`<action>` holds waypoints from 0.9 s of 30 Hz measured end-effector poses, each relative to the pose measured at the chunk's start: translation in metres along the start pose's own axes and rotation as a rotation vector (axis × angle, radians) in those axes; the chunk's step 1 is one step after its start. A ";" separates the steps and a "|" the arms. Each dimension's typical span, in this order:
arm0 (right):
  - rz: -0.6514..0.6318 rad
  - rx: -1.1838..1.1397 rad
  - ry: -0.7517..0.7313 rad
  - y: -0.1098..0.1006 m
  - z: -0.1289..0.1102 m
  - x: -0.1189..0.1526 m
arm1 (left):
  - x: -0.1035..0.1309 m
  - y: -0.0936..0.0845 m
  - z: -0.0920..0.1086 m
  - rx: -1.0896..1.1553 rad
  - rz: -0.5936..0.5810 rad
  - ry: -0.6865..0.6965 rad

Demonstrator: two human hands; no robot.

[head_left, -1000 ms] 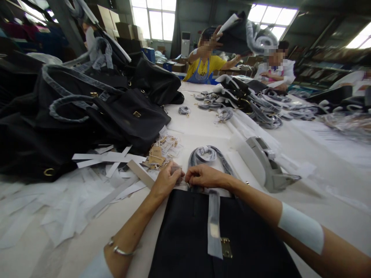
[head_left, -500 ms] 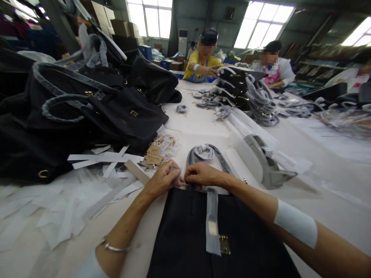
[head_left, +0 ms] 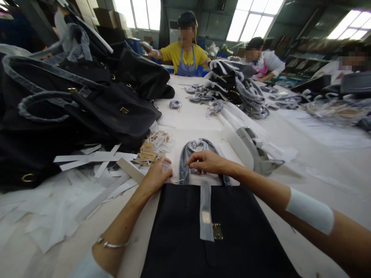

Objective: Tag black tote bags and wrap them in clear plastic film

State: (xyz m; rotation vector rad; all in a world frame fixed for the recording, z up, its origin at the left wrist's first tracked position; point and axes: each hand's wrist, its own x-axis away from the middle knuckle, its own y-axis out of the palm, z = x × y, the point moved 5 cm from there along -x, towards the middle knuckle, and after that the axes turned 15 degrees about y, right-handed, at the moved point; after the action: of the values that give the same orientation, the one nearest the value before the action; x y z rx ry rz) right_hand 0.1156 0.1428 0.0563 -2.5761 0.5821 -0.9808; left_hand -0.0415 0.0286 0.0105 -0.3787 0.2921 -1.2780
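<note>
A black handbag (head_left: 176, 227) lies in front of me, with a gold clasp (head_left: 217, 231) and a pale wrapped strap (head_left: 205, 212) down its front. Beyond its top edge stands the plastic-wrapped handle (head_left: 184, 162). At the bag's top left corner, my left hand (head_left: 158, 173) is closed on a hang tag (head_left: 167, 166) in a clear sleeve, mostly hidden by the fingers. A thin white string (head_left: 179, 180) runs from that hand toward the handle. My right hand (head_left: 208, 162) is above the bag, inside the handle's loop, its fingers pinched; what they hold, if anything, is too small to make out.
Hang tags (head_left: 148, 151) lie in a heap beside paper strips (head_left: 98, 156). Black bags (head_left: 116, 112) are piled on the left. A grey tape dispenser (head_left: 255, 150) stands right. Further back are stacked bags (head_left: 232, 83), coiled straps (head_left: 175, 104) and co-workers, one in a yellow shirt (head_left: 171, 54).
My hands have moved apart: the right has lifted away from the bag's top edge, the left has shifted left. The view has turned slightly. The co-worker in yellow has straightened and stretched out an arm.
</note>
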 end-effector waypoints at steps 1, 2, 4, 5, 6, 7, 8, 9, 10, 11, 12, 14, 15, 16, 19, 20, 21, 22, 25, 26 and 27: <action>0.017 0.015 0.010 -0.007 0.002 0.009 | 0.001 -0.003 0.004 -0.136 0.008 0.031; 0.023 0.034 0.022 -0.014 0.005 0.019 | 0.003 -0.006 0.009 -0.288 0.026 0.066; 0.033 0.078 0.045 -0.025 0.013 0.041 | 0.009 -0.011 0.021 -0.587 0.080 0.146; 0.047 0.103 0.055 -0.029 0.017 0.054 | 0.012 -0.012 0.026 -0.713 0.105 0.191; 0.072 0.131 0.067 -0.032 0.022 0.067 | 0.015 -0.013 0.031 -0.816 0.120 0.235; 0.101 0.160 0.077 -0.035 0.026 0.080 | 0.017 -0.013 0.035 -0.898 0.126 0.277; 0.130 0.189 0.087 -0.036 0.030 0.093 | 0.019 -0.012 0.039 -0.964 0.130 0.314; 0.154 0.215 0.095 -0.036 0.034 0.106 | 0.020 -0.012 0.042 -1.014 0.135 0.344; 0.172 0.236 0.102 -0.035 0.037 0.119 | 0.020 -0.013 0.045 -1.043 0.143 0.367; 0.185 0.254 0.106 -0.034 0.040 0.131 | 0.020 -0.014 0.050 -1.049 0.158 0.389; 0.196 0.267 0.107 -0.032 0.043 0.143 | 0.021 -0.015 0.055 -1.028 0.172 0.420; 0.217 0.276 0.106 -0.026 0.046 0.167 | 0.023 -0.014 0.069 -0.891 0.155 0.496; 0.231 0.270 0.106 -0.023 0.047 0.178 | 0.026 -0.012 0.077 -0.779 0.104 0.526; 0.247 0.260 0.105 -0.020 0.047 0.189 | 0.030 -0.008 0.085 -0.652 0.026 0.542; 0.256 0.232 0.095 -0.007 0.043 0.220 | 0.053 0.016 0.107 -0.329 -0.316 0.573; 0.237 0.235 0.084 0.000 0.041 0.230 | 0.064 0.026 0.113 -0.278 -0.427 0.608; 0.206 0.245 0.068 0.008 0.038 0.240 | 0.075 0.036 0.118 -0.261 -0.525 0.659; 0.169 0.261 0.049 0.016 0.036 0.248 | 0.085 0.046 0.120 -0.271 -0.605 0.717; 0.076 0.336 -0.022 0.045 0.032 0.266 | 0.102 0.068 0.117 -0.380 -0.721 0.846; 0.066 0.365 -0.036 0.054 0.033 0.269 | 0.104 0.073 0.114 -0.409 -0.718 0.872; 0.071 0.397 -0.042 0.062 0.034 0.269 | 0.104 0.076 0.112 -0.431 -0.702 0.897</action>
State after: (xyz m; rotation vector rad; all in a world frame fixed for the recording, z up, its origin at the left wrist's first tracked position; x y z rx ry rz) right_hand 0.3061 -0.0350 0.1543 -2.2042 0.4156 -0.9111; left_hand 0.0988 -0.0405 0.0784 -0.2499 1.2938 -2.0379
